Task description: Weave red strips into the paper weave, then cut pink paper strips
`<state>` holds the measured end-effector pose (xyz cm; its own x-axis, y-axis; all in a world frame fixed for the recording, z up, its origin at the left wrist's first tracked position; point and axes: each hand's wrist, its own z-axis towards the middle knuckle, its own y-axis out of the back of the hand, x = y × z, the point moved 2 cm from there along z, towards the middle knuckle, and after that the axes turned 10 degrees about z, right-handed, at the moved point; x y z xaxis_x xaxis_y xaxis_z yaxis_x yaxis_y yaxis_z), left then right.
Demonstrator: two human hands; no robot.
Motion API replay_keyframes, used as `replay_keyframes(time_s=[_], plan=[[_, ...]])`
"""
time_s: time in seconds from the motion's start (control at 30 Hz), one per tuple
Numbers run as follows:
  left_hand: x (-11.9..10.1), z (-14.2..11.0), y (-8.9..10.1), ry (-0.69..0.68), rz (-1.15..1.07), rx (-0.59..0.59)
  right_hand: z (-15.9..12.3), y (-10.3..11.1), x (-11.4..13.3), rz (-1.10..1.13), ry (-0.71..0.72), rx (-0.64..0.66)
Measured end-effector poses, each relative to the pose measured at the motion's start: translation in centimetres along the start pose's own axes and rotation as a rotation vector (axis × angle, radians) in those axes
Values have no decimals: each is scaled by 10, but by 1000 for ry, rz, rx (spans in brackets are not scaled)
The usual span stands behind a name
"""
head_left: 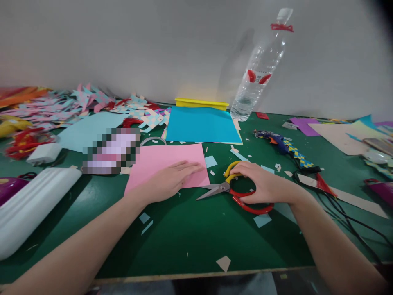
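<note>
My left hand (pixel 173 180) lies flat on a sheet of pink paper (pixel 172 157), fingers stretched out toward its right side. In my right hand (pixel 260 182) is a pair of scissors (pixel 222 186) with yellow and red handles. Its blades point left and stand apart, the upper one at the lower right corner of the pink paper. Whether that blade lies over or under the sheet I cannot tell. Behind the pink sheet a blue sheet (pixel 202 125) lies on other paper. Small paper scraps (pixel 211 161) are scattered around the scissors.
A clear plastic bottle (pixel 258 69) leans against the wall. A blurred-out phone (pixel 112 151), a white charger (pixel 45 153) and a long white object (pixel 37 209) lie left. Cut paper strips (pixel 61 106) are heaped far left. A glue gun (pixel 276 143) and black cables (pixel 340 213) lie right.
</note>
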<state>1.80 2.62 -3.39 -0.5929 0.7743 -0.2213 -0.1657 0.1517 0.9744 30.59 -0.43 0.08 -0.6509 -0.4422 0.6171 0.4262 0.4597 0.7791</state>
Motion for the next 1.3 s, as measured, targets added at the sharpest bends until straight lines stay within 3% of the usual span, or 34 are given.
replay_keyframes(time_s=[0.23,0.5,0.77,1.0,1.3], plan=[[0,0,1,46,-53,17,9,-12,20,-79,6,-39],[1,-1,1,40,-59,15,7,-9,16,-56,-6,-15],[0,0,4,31,-36,30,17,-25,31,-119,-14,-44],[0,1,3,10,-48,7,14,-20,32,-118,-4,8],[2,1,2,6,-39,2,21,-29,42,-56,11,-20]])
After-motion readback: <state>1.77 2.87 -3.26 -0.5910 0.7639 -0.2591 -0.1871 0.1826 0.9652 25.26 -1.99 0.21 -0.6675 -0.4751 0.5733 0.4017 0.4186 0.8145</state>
